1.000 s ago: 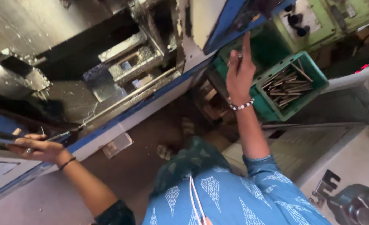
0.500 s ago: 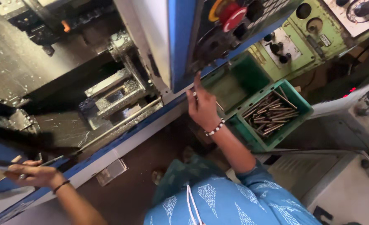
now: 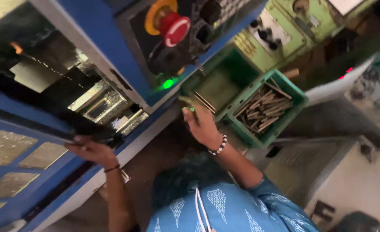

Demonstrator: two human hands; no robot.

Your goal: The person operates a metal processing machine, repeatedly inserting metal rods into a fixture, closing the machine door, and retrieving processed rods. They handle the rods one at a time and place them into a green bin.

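Arms spread wide: the left hand (image 3: 91, 150) grips the dark edge of the blue machine door (image 3: 22, 172), while the right hand (image 3: 202, 126), fingers loosely open, hovers below the control panel (image 3: 168, 38), beside a green crate (image 3: 280, 124) of metal rods (image 3: 260, 107).

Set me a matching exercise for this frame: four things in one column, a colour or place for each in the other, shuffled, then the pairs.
Things:
1. Mushroom push-button
2. Lit indicator lamp
3. Crate of metal rods
4. Left hand

Colour or place:
A. Glowing green, under the control panel
B. On the dark handle of the blue door
C. Red, on a yellow ring
D. Green, beyond the right hand

Pairs: 1-C, 2-A, 3-D, 4-B
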